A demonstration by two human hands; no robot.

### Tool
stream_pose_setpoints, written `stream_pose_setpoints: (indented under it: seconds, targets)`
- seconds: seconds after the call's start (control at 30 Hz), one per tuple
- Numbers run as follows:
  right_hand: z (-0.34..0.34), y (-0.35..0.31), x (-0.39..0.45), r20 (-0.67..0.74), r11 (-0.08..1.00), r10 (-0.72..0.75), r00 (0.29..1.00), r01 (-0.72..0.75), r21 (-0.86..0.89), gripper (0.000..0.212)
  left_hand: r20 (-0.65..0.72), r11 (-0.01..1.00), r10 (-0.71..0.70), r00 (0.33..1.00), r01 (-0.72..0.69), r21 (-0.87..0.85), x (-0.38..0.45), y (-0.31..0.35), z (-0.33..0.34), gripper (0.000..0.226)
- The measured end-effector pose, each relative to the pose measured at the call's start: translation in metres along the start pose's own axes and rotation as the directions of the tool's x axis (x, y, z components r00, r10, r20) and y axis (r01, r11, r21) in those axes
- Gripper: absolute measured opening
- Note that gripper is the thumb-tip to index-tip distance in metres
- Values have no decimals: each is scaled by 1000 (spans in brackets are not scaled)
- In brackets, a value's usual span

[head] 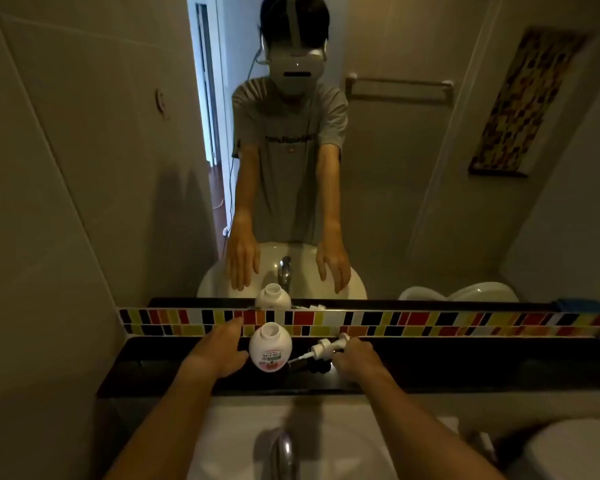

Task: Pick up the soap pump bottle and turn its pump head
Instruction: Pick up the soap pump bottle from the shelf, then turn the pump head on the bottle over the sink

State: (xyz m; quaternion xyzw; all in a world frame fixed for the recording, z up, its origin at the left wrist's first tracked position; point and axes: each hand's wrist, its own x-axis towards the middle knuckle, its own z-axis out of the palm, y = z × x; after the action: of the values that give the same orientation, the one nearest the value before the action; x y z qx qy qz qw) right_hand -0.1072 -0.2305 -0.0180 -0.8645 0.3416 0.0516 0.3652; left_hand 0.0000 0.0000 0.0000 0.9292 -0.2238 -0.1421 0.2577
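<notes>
Head view: uncapped soap bottle (270, 347) between both hands, shelf's right stretch (499, 365) bare.

A dim bathroom with beige tiled walls (59, 161). A wide mirror (413, 220) hangs above a band of coloured tiles (413, 322) and a black ledge (482, 370); below sits a white basin (343, 438) (its tap (283, 452) is chrome).

The faucet (283, 455) is cut off by the bottom edge; the bottle (270, 348) label is too small to read.
</notes>
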Motion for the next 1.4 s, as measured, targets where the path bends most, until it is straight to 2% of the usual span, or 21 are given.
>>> stream_pose_setpoints:
  seconds: [0.07,0.13,0.2,0.3,0.43,0.63,0.7,0.8,0.9,0.97,1.03,1.13,1.3,1.4]
  targets:
    - [13,5,12,-5,978,152,988,-150,142,44,-19,998,-4,1000,3,-59,6,-6,19,76]
    - [27,9,19,67,893,292,954,-297,340,53,-44,983,36,998,-43,-177,11,-15,41,82]
    - [37,7,27,100,809,372,923,-375,453,64,-52,958,47,998,-59,-280,21,-21,58,82]
    - [52,5,44,2,820,369,929,-327,471,71,-113,925,29,993,-70,-374,32,-21,68,78]
    - [61,-4,57,-55,821,342,938,-270,502,75,-147,895,-55,988,-17,-445,45,-23,73,73]
    - [59,-11,58,10,718,383,924,-304,626,58,-174,910,-78,982,-1,-415,39,-31,69,72]
    - [55,-10,52,36,668,380,924,-301,681,46,-200,925,-61,978,-20,-379,32,-35,62,69]
    - [44,-9,31,35,556,295,955,-201,807,21,-267,967,-10,964,-58,-246,16,-38,49,72]
    - [26,-12,-4,47,333,166,985,-101,937,27,-301,982,86,950,-131,-133,-10,-31,38,76]
    - [15,-13,-34,12,277,73,997,-32,960,33,-309,969,187,933,-226,-97,-33,-24,35,75]
    - [11,-10,-65,-34,284,3,999,31,958,33,-306,948,268,913,-307,-84,-59,-13,34,77]
    - [15,0,-106,-69,276,-37,997,76,958,34,-293,923,275,916,-337,-186,-98,1,36,80]
    - [35,13,-154,-98,436,-165,981,162,885,31,-296,862,276,915,-371,-345,-141,25,46,78]
    - [46,16,-166,-64,447,-135,989,119,887,33,-335,833,272,902,-395,-388,-152,38,57,77]
